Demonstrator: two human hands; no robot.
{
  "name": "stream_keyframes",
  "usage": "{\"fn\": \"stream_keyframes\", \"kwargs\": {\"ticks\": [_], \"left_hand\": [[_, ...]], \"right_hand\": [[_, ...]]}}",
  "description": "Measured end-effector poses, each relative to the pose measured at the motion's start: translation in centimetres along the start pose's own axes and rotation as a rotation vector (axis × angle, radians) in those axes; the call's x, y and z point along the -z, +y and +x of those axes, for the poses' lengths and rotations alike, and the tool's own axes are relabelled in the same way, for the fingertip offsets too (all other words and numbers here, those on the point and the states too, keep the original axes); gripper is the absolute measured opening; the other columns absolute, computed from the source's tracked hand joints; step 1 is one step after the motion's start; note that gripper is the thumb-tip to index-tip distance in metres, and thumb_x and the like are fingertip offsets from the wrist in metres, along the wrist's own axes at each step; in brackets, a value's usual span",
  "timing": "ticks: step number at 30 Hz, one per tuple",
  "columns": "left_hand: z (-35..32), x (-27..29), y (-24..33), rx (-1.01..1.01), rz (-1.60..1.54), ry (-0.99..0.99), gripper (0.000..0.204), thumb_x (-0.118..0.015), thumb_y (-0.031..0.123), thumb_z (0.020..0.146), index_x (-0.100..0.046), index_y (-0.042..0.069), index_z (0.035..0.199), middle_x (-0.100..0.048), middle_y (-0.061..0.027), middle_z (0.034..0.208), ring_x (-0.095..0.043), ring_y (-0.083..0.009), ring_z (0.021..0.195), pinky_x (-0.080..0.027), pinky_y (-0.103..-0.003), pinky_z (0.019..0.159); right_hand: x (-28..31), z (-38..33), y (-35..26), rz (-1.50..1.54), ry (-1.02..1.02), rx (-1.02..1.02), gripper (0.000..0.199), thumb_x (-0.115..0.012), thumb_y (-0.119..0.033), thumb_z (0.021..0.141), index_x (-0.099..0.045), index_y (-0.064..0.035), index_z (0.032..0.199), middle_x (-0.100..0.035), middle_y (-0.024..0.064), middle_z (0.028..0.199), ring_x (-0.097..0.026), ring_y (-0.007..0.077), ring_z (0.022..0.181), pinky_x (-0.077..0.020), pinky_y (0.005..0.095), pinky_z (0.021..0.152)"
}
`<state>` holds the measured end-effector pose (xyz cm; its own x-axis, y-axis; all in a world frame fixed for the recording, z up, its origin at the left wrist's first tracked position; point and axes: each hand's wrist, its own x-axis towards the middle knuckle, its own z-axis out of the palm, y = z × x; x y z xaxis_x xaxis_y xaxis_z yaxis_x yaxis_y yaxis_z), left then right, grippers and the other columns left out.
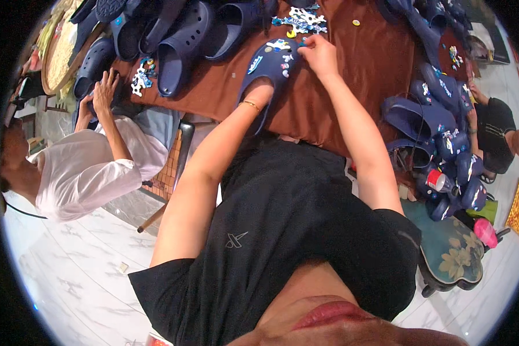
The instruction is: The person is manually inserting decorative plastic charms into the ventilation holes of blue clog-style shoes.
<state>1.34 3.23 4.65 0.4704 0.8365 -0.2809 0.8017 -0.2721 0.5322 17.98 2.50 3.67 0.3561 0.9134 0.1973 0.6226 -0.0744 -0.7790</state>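
A navy clog (pixel 277 62) with several colourful shoe charms on its upper lies at the middle of the brown-covered table. My left hand (pixel 259 92) is pushed into the clog from the heel end and holds it; its fingers are hidden inside. Beside the toe, my right hand (pixel 320 56) is closed in a pinch at a small teal shoe charm (pixel 302 43), partly covered by the fingertips. Just beyond the toe is a pile of loose white, blue and yellow charms (pixel 303 22).
Plain navy clogs (pixel 184 49) crowd the far left of the table (pixel 352 81). Decorated clogs (pixel 450 141) are heaped at the right, with a bottle (pixel 438 181) among them. A person in white (pixel 92 167) works at the left; another in black (pixel 495 135) is at the right.
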Motion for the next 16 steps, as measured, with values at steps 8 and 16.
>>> {"fn": "stream_keyframes", "kwargs": {"ticks": [8,16], "left_hand": [[0.2,3.1,2.9,-0.123,-0.183,0.159,0.026,-0.043,0.025,0.085,-0.057,0.004,0.092,-0.058,-0.0213,0.092,-0.057,-0.0318,0.084,-0.044,-0.042,0.071],[1.4,-1.3,-1.8,-0.409,-0.164,0.324,0.04,-0.049,0.031,0.083,-0.059,0.003,0.111,-0.053,-0.0241,0.119,-0.052,-0.0243,0.113,-0.039,-0.037,0.096]], "right_hand": [[-1.5,-2.3,-2.1,-0.208,0.093,0.265,0.007,-0.063,-0.012,0.074,-0.063,-0.0087,0.08,-0.061,0.0125,0.084,-0.059,0.0317,0.078,-0.0479,0.0411,0.071],[-0.8,-3.1,-3.4,-0.301,0.076,0.531,0.015,-0.06,-0.007,0.073,-0.063,-0.007,0.088,-0.062,0.0081,0.079,-0.06,0.0271,0.076,-0.047,0.0376,0.069]]}}
